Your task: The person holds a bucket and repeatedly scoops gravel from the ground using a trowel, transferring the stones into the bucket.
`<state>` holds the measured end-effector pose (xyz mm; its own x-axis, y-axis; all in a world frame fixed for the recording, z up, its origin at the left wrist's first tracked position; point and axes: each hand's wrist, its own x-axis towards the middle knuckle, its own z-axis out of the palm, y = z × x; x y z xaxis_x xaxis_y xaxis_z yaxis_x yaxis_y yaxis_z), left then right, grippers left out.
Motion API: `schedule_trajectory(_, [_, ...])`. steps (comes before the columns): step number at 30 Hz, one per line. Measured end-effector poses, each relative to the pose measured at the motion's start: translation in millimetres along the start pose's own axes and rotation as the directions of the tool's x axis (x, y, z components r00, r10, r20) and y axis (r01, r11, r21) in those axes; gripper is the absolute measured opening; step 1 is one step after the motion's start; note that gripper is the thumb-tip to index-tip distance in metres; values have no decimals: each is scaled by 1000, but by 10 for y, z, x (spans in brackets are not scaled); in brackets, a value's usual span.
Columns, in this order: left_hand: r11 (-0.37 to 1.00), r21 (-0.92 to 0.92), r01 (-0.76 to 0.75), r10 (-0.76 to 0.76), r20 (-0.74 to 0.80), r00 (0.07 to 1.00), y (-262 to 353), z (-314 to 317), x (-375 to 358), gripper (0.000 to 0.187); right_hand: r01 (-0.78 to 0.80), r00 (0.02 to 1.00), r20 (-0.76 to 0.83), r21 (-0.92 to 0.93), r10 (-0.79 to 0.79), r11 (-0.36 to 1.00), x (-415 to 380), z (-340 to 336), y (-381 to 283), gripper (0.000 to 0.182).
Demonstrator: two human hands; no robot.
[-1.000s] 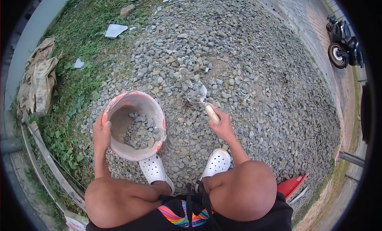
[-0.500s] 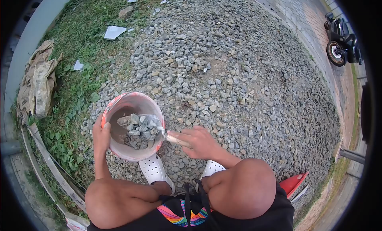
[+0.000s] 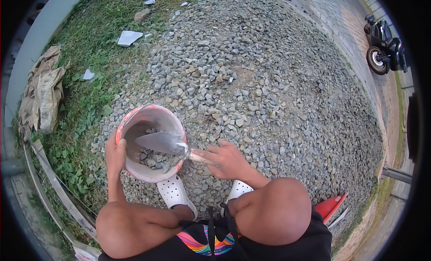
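My left hand (image 3: 115,154) grips the left rim of a red bucket (image 3: 155,174) whose inside is coated whitish. The bucket is tilted so its mouth faces me, and grey stones (image 3: 157,159) lie in the bottom. My right hand (image 3: 228,160) is closed around the handle of a trowel (image 3: 160,143). The trowel's pointed blade reaches over the right rim into the bucket, bare of stones, and hides part of the contents.
A wide heap of gravel (image 3: 269,90) spreads ahead and to the right. Grass (image 3: 96,50) with broken white pieces (image 3: 129,38) and a crumpled brown sack (image 3: 47,92) lies left. A red object (image 3: 330,207) sits by my right knee. A motorcycle (image 3: 384,47) stands at the far right.
The stones on the trowel blade have dropped into the bucket, and the blade has turned over to show bare metal. My left hand keeps its hold on the rim.
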<state>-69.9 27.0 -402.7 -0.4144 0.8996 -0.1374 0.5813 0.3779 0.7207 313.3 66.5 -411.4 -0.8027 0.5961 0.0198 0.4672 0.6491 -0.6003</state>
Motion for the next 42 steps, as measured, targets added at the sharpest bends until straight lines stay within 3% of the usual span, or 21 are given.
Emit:
schedule_trajectory(9, [998,-61,-9,8,-1,1000,-26,-3,-6,48,-112,991,-67,110,120,988,-158,-34,149,63])
schedule_trajectory(11, [997,-75,4,-3,5,1000,-59,-20,-7,49,-167,965,-168,188,199,968,-270,-64,208,57])
schedule_trajectory(13, [995,-104,12,-9,30,1000,-65,-5,-7,50,-268,945,-137,202,298,942,-426,-208,240,55])
schedule_trajectory(16, [992,-117,42,-39,20,999,-106,-15,-5,53,-518,776,-265,249,572,819,-809,-159,497,54])
schedule_trajectory(20, [988,-137,70,-65,40,997,-151,-32,17,52,-688,499,-618,143,607,711,-1325,-140,1062,55])
schedule_trajectory(22, [989,-131,65,-59,50,997,-180,-43,41,51,-845,382,-675,22,631,534,-1525,-212,1335,59])
schedule_trajectory(25, [989,-121,85,-74,88,993,-156,-70,72,50,-910,338,-646,-38,684,414,-1809,-227,1769,63])
schedule_trajectory(26, [987,-116,112,-99,112,989,-151,-82,72,50,-929,327,-597,-59,733,366,-1812,-224,1809,67])
schedule_trajectory(31, [992,-102,77,-71,69,995,-195,-79,36,49,-903,405,-543,-113,735,415,-1657,3,1724,74])
schedule_trajectory(38, [994,-77,82,-76,78,994,-118,-67,46,49,-900,390,-424,15,818,436,-1729,17,1542,70])
schedule_trajectory(40, [994,-74,78,-73,72,995,-170,-66,64,49,-825,498,-384,66,778,561,-1830,12,1470,70])
schedule_trajectory(42, [995,-59,84,-81,53,995,-145,-47,72,49,-799,540,-303,108,785,592,-1886,95,1364,71])
